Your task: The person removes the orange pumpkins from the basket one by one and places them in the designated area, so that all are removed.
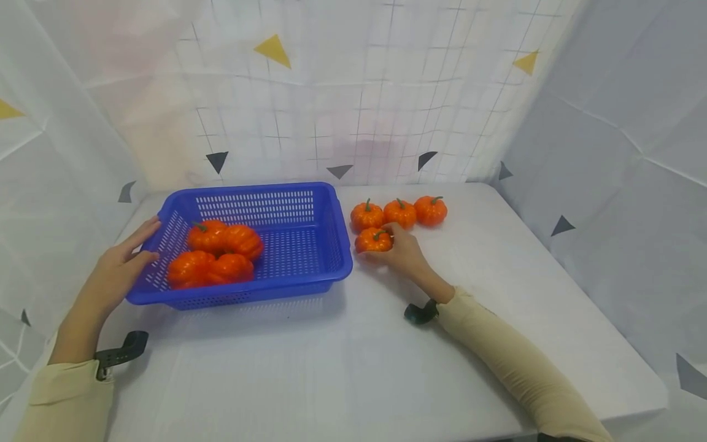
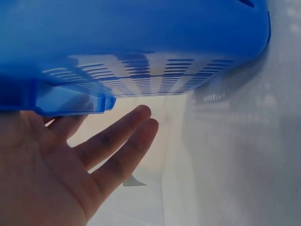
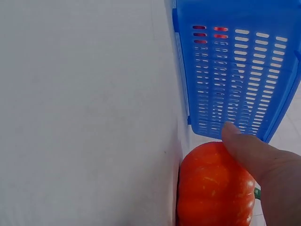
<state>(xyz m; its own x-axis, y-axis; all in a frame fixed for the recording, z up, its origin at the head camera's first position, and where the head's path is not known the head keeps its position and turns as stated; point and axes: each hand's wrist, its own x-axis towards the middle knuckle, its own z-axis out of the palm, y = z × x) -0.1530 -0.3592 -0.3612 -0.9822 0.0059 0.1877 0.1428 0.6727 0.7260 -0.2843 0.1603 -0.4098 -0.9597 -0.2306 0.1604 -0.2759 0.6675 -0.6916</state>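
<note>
In the head view, a blue plastic basket (image 1: 293, 283) holds several orange pumpkins (image 1: 241, 241) in its left part. My left hand (image 1: 113, 270) rests at the basket's left rim, thumb over the edge. The left wrist view shows its fingers (image 2: 127, 150) fairly straight and spread beside the outer wall. Right of the basket, my right hand (image 1: 405, 253) holds a small orange pumpkin (image 1: 373, 240) with a green stem, thumb on the near side and fingers behind. That pumpkin (image 3: 214, 186) sits low against the tabletop in the right wrist view; the far fingers are hidden there.
Three more pumpkins (image 1: 400, 214) stand in a row behind the held one. The white table (image 1: 353, 380) meets a sheeted back wall (image 1: 342, 92), with grey sheeting (image 1: 607, 123) on the right. Each wrist wears a black camera mount (image 1: 421, 312).
</note>
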